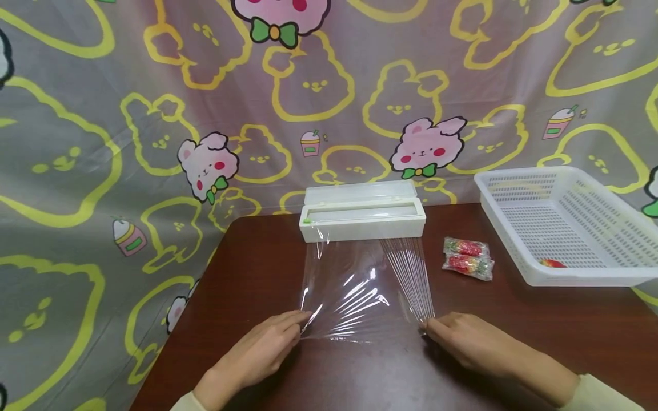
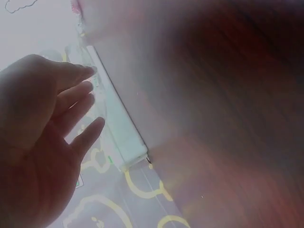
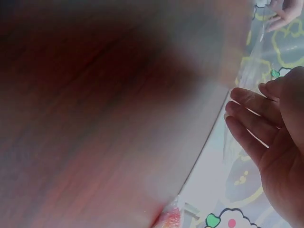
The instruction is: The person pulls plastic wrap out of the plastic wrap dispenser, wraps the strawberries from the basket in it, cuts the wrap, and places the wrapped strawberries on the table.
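Observation:
A sheet of clear cling film stretches toward me from a white cling film dispenser, whose lid is raised at the back. My left hand pinches the film's near left corner between thumb and fingers. At the near right corner, my right hand pinches the film, which is gathered into narrow pleats along that side. Shiny creases run across the sheet's near part. In the left wrist view, the left hand has its other fingers spread a little. The right wrist view shows the right hand with its fingertips near the film.
Two small clear-wrapped packets with red and green contents lie right of the dispenser. A white plastic basket stands at the back right with a red item inside. Behind the dark wooden table hangs a patterned curtain.

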{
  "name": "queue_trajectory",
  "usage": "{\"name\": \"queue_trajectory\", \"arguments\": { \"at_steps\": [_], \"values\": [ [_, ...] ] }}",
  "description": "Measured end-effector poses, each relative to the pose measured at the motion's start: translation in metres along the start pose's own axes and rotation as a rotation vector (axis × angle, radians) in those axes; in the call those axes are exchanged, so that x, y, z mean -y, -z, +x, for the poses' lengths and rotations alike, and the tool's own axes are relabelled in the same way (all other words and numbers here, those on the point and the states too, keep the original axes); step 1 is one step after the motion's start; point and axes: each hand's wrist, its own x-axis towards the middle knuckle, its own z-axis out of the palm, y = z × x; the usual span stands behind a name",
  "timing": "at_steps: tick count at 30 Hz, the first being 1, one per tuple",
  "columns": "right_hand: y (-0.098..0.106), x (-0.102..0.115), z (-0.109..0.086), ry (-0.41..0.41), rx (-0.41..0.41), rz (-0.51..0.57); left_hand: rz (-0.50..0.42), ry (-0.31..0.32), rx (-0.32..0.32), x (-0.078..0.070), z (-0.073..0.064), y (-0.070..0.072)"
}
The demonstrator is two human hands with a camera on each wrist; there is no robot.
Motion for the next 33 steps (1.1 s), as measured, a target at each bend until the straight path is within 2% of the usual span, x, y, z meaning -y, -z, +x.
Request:
{"name": "queue_trajectory", "arguments": {
  "at_steps": [6, 10, 16, 21, 26, 30, 33],
  "values": [
    [0.004, 0.009, -0.001, -0.013, -0.021, 0.034, -0.014, 0.01, 0.008, 0.0, -0.004, 0.002],
    [0.005, 0.013, -0.001, -0.014, -0.028, 0.024, -0.008, -0.017, 0.009, -0.001, -0.004, 0.002],
    [0.003, 0.015, -0.006, 0.006, -0.026, -0.047, 0.004, -0.07, 0.041, -0.003, -0.002, -0.003],
    [-0.002, 0.014, -0.013, 0.01, 0.005, -0.084, 0.045, -0.069, 0.088, -0.007, 0.0, -0.009],
    [-0.009, 0.013, -0.022, -0.031, 0.069, -0.157, 0.108, -0.051, 0.145, -0.011, 0.002, -0.015],
    [-0.008, 0.015, -0.026, -0.059, 0.127, -0.142, 0.112, -0.074, 0.118, -0.01, 0.002, -0.015],
    [-0.003, 0.016, -0.03, -0.067, 0.171, -0.125, 0.072, -0.075, 0.088, -0.009, 0.001, -0.013]
  ]
}}
